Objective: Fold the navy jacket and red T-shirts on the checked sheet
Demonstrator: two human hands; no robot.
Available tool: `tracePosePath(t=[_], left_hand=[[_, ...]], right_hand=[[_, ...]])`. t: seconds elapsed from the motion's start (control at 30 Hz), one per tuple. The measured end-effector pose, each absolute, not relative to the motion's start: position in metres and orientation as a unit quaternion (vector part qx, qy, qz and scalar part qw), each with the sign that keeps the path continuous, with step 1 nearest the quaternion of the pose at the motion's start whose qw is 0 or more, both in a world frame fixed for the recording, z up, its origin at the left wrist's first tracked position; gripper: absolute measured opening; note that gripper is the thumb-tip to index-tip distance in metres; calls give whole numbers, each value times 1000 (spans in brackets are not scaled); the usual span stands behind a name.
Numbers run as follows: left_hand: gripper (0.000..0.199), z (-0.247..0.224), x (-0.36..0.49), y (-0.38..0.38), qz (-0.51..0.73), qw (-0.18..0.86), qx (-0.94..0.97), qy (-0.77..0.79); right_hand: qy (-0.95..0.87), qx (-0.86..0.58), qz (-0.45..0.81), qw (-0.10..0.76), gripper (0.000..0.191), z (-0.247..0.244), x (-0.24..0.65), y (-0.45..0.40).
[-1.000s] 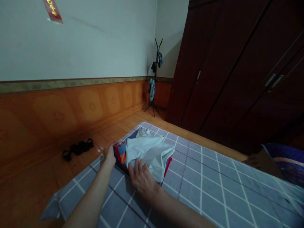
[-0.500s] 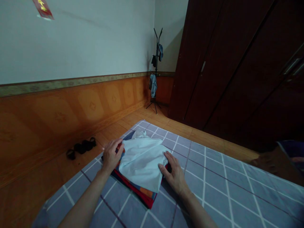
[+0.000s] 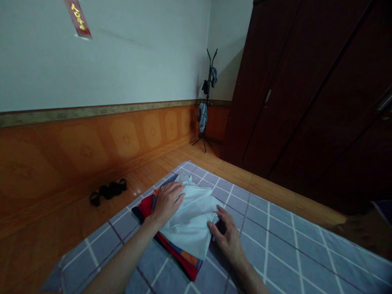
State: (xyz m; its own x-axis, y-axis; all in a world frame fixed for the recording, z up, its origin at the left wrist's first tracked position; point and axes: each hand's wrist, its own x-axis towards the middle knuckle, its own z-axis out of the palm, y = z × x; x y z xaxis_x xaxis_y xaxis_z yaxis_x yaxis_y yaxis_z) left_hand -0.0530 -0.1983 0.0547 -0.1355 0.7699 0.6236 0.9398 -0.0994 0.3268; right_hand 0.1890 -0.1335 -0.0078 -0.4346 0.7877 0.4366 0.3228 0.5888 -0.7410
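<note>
A white garment (image 3: 194, 218), folded with some wrinkles, lies on top of a stack of folded clothes (image 3: 188, 269) showing red, orange and dark blue edges. My left hand (image 3: 168, 202) rests flat over the white cloth's left part, fingers stretched out. At the right edge of the cloth is my right hand (image 3: 227, 232), its thumb and fingers apart and curved, touching the fabric border. A loose whitish bit of cloth (image 3: 185, 178) sticks out at the far end of the pile.
The pile lies on a bed with a grey checked sheet (image 3: 260, 237). Dark shoes (image 3: 108, 190) stand on the wooden floor at left. A coat rack (image 3: 208, 90) with hung items stands in the corner, beside a dark wardrobe (image 3: 290, 90).
My left hand has moved right from the pile's left edge onto the white cloth, uncovering red and dark fabric. The right hand stays by the cloth's right edge. The view has tilted slightly.
</note>
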Motion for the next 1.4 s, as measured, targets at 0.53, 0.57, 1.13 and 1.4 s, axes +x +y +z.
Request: tracePosePath(t=[0.53, 0.57, 1.13, 1.4], left_hand=[[8, 38, -37, -176, -390, 122, -613, -676], [8, 38, -37, -177, -396, 125, -609, -676], [11, 104, -26, -205, -431, 128, -589, -672], [15, 207, 16, -263, -585, 4, -609, -536]], right_hand=[[-791, -341, 305, 406, 39, -11, 190, -132], [-791, -341, 307, 405, 40, -11, 190, -132], [-770, -345, 311, 436, 37, -5, 190, -135], [-762, -330, 293, 473, 53, -3, 190, -136]])
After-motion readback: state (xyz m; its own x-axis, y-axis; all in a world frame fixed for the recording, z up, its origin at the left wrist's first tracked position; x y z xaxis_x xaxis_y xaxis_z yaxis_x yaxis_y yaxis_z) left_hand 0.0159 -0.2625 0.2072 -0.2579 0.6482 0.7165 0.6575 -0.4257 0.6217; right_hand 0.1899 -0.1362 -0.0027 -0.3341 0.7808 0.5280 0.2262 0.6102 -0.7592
